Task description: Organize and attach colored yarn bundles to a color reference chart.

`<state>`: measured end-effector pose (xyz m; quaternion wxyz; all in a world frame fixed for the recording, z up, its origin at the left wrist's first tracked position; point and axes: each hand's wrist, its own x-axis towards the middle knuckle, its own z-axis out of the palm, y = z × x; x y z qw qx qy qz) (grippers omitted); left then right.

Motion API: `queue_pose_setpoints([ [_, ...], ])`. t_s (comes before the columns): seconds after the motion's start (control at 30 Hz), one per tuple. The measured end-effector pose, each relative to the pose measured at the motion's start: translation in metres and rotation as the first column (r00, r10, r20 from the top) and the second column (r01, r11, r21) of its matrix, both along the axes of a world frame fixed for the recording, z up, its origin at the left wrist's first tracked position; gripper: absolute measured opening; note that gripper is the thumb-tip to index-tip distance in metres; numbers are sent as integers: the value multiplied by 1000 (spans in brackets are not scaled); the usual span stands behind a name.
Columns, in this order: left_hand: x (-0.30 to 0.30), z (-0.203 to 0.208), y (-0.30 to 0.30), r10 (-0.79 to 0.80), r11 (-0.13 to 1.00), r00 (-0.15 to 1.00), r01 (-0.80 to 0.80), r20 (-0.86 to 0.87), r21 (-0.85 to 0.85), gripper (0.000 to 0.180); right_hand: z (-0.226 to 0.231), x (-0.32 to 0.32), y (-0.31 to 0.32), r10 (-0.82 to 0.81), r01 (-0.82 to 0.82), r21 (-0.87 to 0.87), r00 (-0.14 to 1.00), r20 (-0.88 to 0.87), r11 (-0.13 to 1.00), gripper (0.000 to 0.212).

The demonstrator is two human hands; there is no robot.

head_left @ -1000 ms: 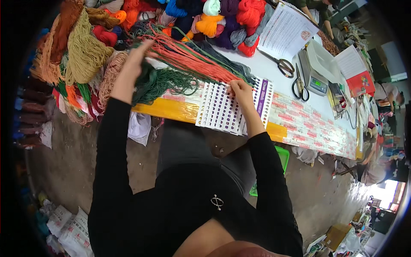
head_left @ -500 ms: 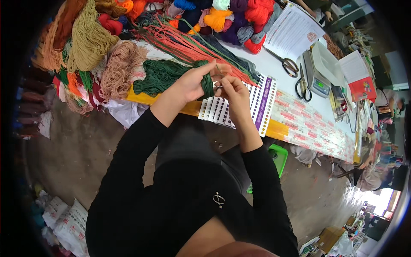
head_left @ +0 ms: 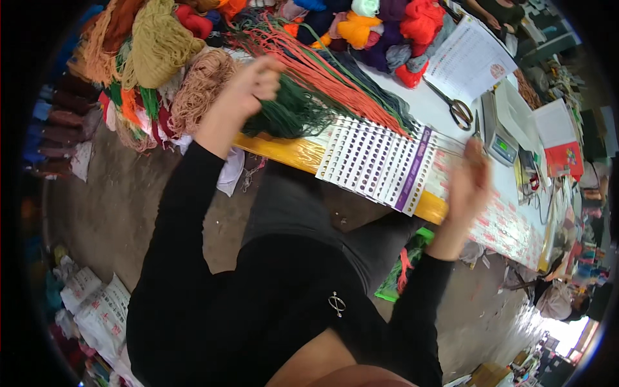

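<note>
A dark green yarn hank lies along the table's near edge. My left hand is closed, its fingers curled at the hank's left end, apparently gripping the yarn; the exact hold is hidden. Well to the right, my right hand is raised over the table edge, smeared by motion. Its fingertips look pinched together, and what they hold is too fine to make out. Between my hands is a white colour card with rows of dark holes and a purple strip. Coral-red strands lie beyond it.
Scissors lie near a printed sheet. A digital scale stands right of them. Coloured yarn bundles are piled at the back, and tan hanks at left. A green basket is below the table.
My hands, close together at the green yarn before, are now far apart. The right swung right past the card; the left moved left and up. The view has shifted slightly.
</note>
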<state>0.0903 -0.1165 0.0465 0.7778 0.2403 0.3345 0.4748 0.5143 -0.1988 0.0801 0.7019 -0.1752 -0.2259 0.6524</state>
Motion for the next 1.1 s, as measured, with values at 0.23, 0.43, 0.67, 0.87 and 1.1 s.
queue_pose_setpoints([
  [0.23, -160, 66, 8, 449, 718, 851, -524, 271, 457, 24, -4, 364, -62, -720, 701, 182, 634, 282, 689, 19],
  [0.43, 7, 66, 6, 143, 901, 958, -230, 249, 368, 19, 16, 186, -10, -511, 467, 634, -375, 773, 616, 19],
  [0.67, 152, -39, -8, -273, 910, 960, 237, -63, -341, 39, -89, -43, 51, 119, 17, -134, 360, 925, 991, 13],
  [0.87, 171, -44, -9, -365, 857, 918, 266, -157, -440, 32, -128, -64, 70, 201, 91, -226, 228, 953, 970, 18],
  [1.1, 185, -50, 7, -447, 886, 681, 429, -580, -178, 17, -128, -66, 75, 208, 132, -255, 292, 934, 958, 18],
])
